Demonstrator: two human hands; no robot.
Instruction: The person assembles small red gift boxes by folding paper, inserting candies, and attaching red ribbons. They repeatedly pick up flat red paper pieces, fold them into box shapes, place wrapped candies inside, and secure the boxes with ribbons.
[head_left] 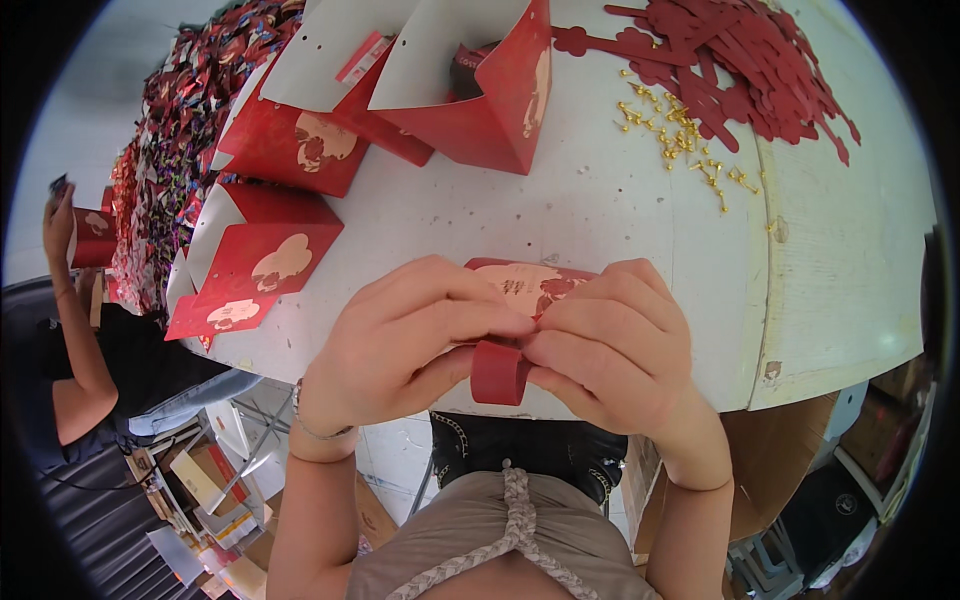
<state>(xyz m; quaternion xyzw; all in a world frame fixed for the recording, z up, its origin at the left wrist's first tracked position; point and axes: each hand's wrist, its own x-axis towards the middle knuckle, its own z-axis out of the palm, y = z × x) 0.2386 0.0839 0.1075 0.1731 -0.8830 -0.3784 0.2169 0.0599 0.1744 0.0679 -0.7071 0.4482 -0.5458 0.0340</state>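
Note:
Both of my hands are close together over the table's near edge, at a red gift box [520, 280] with a cream printed patch. A red strap [497, 375] curls into a loop below my fingertips. My left hand [405, 335] pinches at the strap's end, its thumb beside the loop. From the other side, my right hand [620, 350] closes its fingers at the same spot. The fingers hide where strap and box meet, and I cannot make out any fastener there.
Open red boxes [505, 125] with pale insides stand at the back left. Flat red straps [740, 70] are heaped at the back right near scattered gold fasteners [690, 140]. Wrapped sweets [190, 140] pile up on the left, where another person [85, 390] works.

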